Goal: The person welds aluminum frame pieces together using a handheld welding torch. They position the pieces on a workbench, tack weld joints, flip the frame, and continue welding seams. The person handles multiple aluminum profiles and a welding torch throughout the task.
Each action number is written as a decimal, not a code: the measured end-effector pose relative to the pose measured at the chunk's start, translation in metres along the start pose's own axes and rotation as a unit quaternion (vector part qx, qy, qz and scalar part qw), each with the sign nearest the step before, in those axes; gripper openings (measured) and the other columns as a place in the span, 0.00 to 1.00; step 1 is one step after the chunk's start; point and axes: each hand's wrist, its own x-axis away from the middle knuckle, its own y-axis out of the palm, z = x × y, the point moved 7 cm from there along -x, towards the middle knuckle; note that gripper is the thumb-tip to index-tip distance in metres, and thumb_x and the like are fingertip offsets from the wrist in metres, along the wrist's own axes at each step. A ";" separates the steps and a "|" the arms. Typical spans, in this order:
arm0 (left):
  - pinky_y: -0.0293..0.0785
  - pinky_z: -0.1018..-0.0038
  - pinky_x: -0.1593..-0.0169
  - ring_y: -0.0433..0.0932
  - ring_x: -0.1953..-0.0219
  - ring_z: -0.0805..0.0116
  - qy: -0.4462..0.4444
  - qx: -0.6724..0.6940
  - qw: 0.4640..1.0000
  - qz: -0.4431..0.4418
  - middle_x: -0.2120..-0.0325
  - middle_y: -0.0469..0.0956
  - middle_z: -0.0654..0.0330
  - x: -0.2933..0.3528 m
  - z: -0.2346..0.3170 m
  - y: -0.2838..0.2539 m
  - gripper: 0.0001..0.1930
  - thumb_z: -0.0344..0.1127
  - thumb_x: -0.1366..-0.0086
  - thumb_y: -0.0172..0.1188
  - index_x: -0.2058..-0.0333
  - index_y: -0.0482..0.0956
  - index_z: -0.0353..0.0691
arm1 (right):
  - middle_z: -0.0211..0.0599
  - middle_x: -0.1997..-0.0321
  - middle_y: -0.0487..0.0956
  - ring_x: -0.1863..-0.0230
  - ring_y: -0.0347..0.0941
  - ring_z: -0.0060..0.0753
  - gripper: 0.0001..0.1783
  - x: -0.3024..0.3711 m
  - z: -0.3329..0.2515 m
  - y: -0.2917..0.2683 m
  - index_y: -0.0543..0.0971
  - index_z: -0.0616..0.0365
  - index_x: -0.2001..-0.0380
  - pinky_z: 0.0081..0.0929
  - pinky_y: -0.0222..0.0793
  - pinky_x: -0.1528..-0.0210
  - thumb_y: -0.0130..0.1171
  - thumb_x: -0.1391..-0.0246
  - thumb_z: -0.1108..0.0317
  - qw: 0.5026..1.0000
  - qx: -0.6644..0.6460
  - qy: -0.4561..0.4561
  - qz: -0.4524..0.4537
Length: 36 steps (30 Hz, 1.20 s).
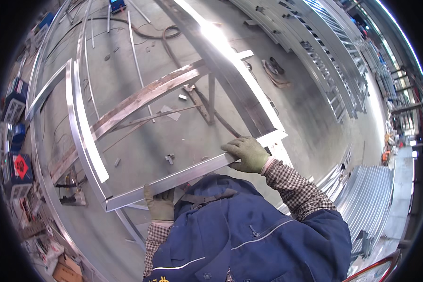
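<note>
In front of my body a short silver metal profile [169, 182] lies across the ends of two long metal beams. My left hand [160, 204], in a pale green work glove, is closed on its near side, with the thumb up against the face and most fingers hidden below. Near the other end my right hand [249, 154], gloved alike, wraps over the top of the profile. The profile's left end meets the end of the left long beam [82, 129]. Beside my right hand is the end of the wide, shiny right beam [235, 75].
A rusty steel support [150, 91] runs under the beams. Stacked metal profiles [310, 51] fill the far right, and ribbed sheets [369, 192] lie at the near right. Cables [167, 44] and offcuts [169, 159] are on the floor. Blue machines [21, 167] line the left.
</note>
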 end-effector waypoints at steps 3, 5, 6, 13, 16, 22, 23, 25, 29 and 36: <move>0.78 0.47 0.28 0.81 0.39 0.53 0.006 -0.002 1.000 0.003 0.46 0.83 0.54 0.002 0.003 -0.002 0.29 0.60 0.29 0.71 0.45 0.80 0.40 | 0.45 0.39 0.85 0.35 0.79 0.55 0.40 0.033 0.008 -0.019 0.82 0.54 0.39 0.52 0.76 0.33 0.84 0.58 0.59 0.985 0.019 -0.003 0.169; 0.78 0.47 0.28 0.81 0.38 0.53 0.008 -0.002 1.000 0.006 0.45 0.83 0.53 0.002 0.002 -0.005 0.30 0.60 0.30 0.72 0.44 0.80 0.40 | 0.47 0.36 0.83 0.33 0.78 0.56 0.38 0.065 0.037 -0.021 0.81 0.55 0.36 0.50 0.73 0.30 0.81 0.52 0.61 0.973 0.003 0.081 0.218; 0.78 0.47 0.27 0.81 0.38 0.52 0.010 -0.001 1.000 0.013 0.44 0.82 0.53 0.002 0.001 -0.007 0.30 0.60 0.30 0.72 0.44 0.80 0.40 | 0.48 0.34 0.82 0.33 0.77 0.56 0.37 0.085 0.055 -0.020 0.80 0.55 0.35 0.50 0.72 0.28 0.79 0.49 0.61 0.963 -0.005 0.121 0.240; 0.76 0.46 0.26 0.80 0.37 0.52 0.009 0.010 1.000 0.015 0.43 0.81 0.53 0.000 -0.001 -0.016 0.31 0.60 0.30 0.72 0.42 0.78 0.41 | 0.39 0.43 0.85 0.46 0.81 0.29 0.26 0.166 0.191 0.032 0.79 0.61 0.31 0.29 0.77 0.42 0.66 0.28 0.65 0.729 -0.365 0.391 0.427; 0.76 0.47 0.26 0.79 0.36 0.52 0.015 0.015 1.000 -0.014 0.42 0.81 0.53 0.002 0.002 -0.020 0.31 0.59 0.29 0.71 0.41 0.78 0.41 | 0.37 0.44 0.86 0.48 0.81 0.25 0.24 0.165 0.203 0.046 0.80 0.60 0.32 0.24 0.77 0.43 0.64 0.26 0.66 0.693 -0.392 0.415 0.440; 0.65 0.46 0.21 0.73 0.30 0.53 -0.044 0.051 0.993 -0.093 0.35 0.77 0.53 0.001 -0.017 -0.029 0.30 0.56 0.23 0.62 0.35 0.74 0.40 | 0.40 0.44 0.86 0.47 0.83 0.27 0.25 0.174 0.207 0.048 0.80 0.59 0.32 0.26 0.80 0.44 0.66 0.26 0.60 0.769 -0.194 0.389 0.469; 0.62 0.46 0.20 0.71 0.29 0.54 -0.036 0.063 0.990 -0.121 0.34 0.76 0.53 0.001 -0.015 -0.026 0.29 0.56 0.21 0.60 0.35 0.73 0.40 | 0.41 0.44 0.86 0.48 0.83 0.29 0.27 0.182 0.223 0.069 0.77 0.59 0.30 0.25 0.81 0.49 0.67 0.26 0.61 0.716 -0.348 0.445 0.410; 0.59 0.45 0.19 0.70 0.28 0.54 -0.023 0.082 0.987 -0.135 0.33 0.75 0.53 0.001 -0.014 -0.026 0.29 0.55 0.20 0.59 0.34 0.71 0.40 | 0.38 0.43 0.86 0.48 0.83 0.29 0.25 0.172 0.236 0.075 0.75 0.60 0.29 0.27 0.81 0.50 0.64 0.24 0.66 0.667 -0.515 0.301 0.445; 0.65 0.44 0.21 0.73 0.30 0.51 -0.052 0.127 0.986 -0.091 0.36 0.76 0.50 0.001 -0.018 -0.026 0.26 0.51 0.22 0.63 0.36 0.74 0.41 | 0.38 0.38 0.85 0.41 0.81 0.33 0.22 0.176 0.263 0.085 0.79 0.61 0.33 0.33 0.78 0.36 0.64 0.23 0.64 0.694 -0.390 0.357 0.489; 0.72 0.43 0.24 0.77 0.33 0.47 -0.032 0.082 0.996 -0.034 0.41 0.80 0.51 -0.001 -0.013 -0.021 0.23 0.53 0.22 0.64 0.41 0.78 0.41 | 0.37 0.40 0.86 0.43 0.82 0.31 0.20 0.184 0.290 0.076 0.82 0.62 0.36 0.31 0.78 0.38 0.66 0.25 0.64 0.767 -0.324 0.345 0.433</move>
